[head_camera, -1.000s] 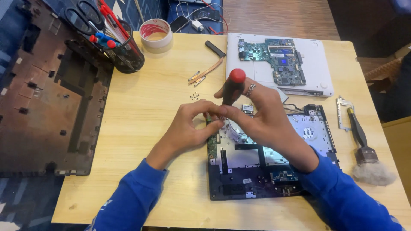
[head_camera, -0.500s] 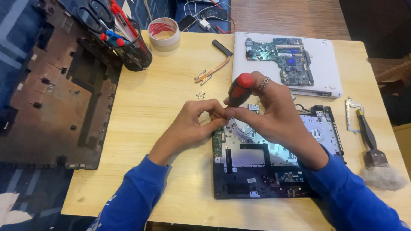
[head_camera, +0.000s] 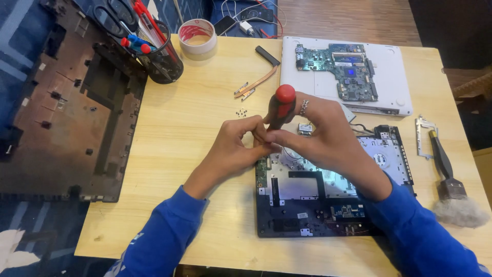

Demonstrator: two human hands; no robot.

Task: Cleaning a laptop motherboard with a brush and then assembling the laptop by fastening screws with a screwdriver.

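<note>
**Screwdriver over the open laptop**

My right hand (head_camera: 328,136) grips the red-and-black screwdriver (head_camera: 281,106) upright above the laptop chassis (head_camera: 307,205); left hand (head_camera: 237,146) fingertips pinch closed at its shaft; light, stiff, best held by the handle.

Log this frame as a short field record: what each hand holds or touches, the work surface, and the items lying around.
Surface: light wooden table
Right hand: grips red-and-black-handled screwdriver, upright over the chassis
Left hand: fingertips pinched at the screwdriver's lower end
Under hands: opened black laptop chassis
Behind: green circuit board on white laptop lid
Left side: dark laptop bottom cover, black mesh tool cup, tape roll
Right side: dusting brush
Loose: small screws
</note>
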